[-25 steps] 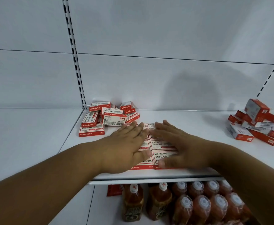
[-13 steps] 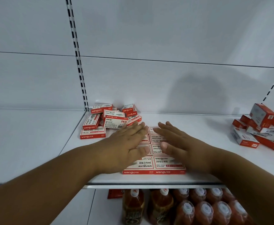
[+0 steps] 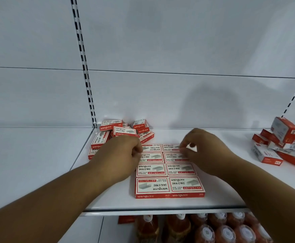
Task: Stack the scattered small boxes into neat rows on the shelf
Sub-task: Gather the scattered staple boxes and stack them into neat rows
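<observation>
Even, cool, fairly bright light with soft shadows.
A broad faint shadow falls on the back panel (image 3: 211,102); the hands are slightly motion-blurred, the bottles (image 3: 213,228) below sit dim and soft, and wide-angle distortion bends the uprights (image 3: 83,67) near the edges.

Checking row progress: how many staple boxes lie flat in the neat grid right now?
8, in two columns of four on the shelf: front pair, then, back pair. The left hand and right hand partly cover the back ones.

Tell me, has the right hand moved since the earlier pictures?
Yes. The right hand lay flat across the near boxes of the neat rows; now it sits farther back, over the far boxes, with fingers curled.
</observation>
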### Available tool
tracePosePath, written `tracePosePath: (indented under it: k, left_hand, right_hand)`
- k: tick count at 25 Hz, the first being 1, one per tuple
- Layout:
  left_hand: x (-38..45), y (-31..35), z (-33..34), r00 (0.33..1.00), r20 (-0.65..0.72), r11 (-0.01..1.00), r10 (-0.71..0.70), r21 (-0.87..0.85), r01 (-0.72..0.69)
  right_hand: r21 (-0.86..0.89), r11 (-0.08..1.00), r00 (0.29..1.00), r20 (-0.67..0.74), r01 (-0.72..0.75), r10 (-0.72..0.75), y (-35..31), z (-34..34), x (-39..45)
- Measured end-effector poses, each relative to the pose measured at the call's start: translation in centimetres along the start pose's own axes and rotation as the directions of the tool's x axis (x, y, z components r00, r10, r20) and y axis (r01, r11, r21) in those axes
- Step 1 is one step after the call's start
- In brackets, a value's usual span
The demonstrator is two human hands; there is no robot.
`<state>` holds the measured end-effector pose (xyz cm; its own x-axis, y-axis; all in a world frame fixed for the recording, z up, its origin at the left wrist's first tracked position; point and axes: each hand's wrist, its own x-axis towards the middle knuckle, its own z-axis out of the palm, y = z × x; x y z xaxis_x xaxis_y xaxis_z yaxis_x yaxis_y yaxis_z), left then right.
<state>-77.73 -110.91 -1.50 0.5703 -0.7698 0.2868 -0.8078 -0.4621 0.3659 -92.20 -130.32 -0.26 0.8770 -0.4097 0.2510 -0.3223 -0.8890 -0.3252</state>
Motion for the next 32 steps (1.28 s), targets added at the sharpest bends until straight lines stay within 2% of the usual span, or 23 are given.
tracePosePath:
  k: [3, 7, 10, 15, 20, 29, 32]
  left_hand:
    - [0.1, -0.3, 0.3, 0.994, 0.094, 0.995, -0.061, -0.079, 0.068]
    - [0.4, -0.4, 0.0, 0.988, 0.113, 0.976, -0.104, -0.18, 0.123]
    - [0.7, -0.5, -0.1, 0.986, 0.081, 0.974, -0.142, -0.167, 0.154]
    - [0.9, -0.4, 0.2, 0.981, 0.106, 0.975, -0.16, -0.138, 0.173]
    - [1.0, 0.0, 0.2, 0.986, 0.054, 0.978, -0.157, -0.133, 0.162]
    - [1.3, -0.5, 0.3, 0.981, 0.121, 0.961, -0.148, -0.215, 0.172]
    - [1.2, -0.5, -0.2, 0.991, 0.036, 0.978, -0.127, -0.16, 0.132]
  right_hand:
    - [0.108, 0.981, 0.987, 0.014, -0.162, 0.161, 0.8, 0.5, -0.1]
    - [0.171, 0.961, 0.976, 0.032, -0.218, 0.216, 0.8, 0.8, 0.0]
    - [0.235, 0.933, 0.961, 0.034, -0.274, 0.274, 0.9, 0.5, 0.3]
    - [0.219, 0.936, 0.961, 0.07, -0.277, 0.268, 0.9, 0.7, 0.5]
    - [0.224, 0.933, 0.959, 0.074, -0.282, 0.273, 0.9, 0.6, 0.6]
    - [0.202, 0.944, 0.965, 0.1, -0.26, 0.244, 0.8, 0.5, 0.7]
    - [0.133, 0.965, 0.974, 0.055, -0.225, 0.219, 0.5, 0.1, 0.9]
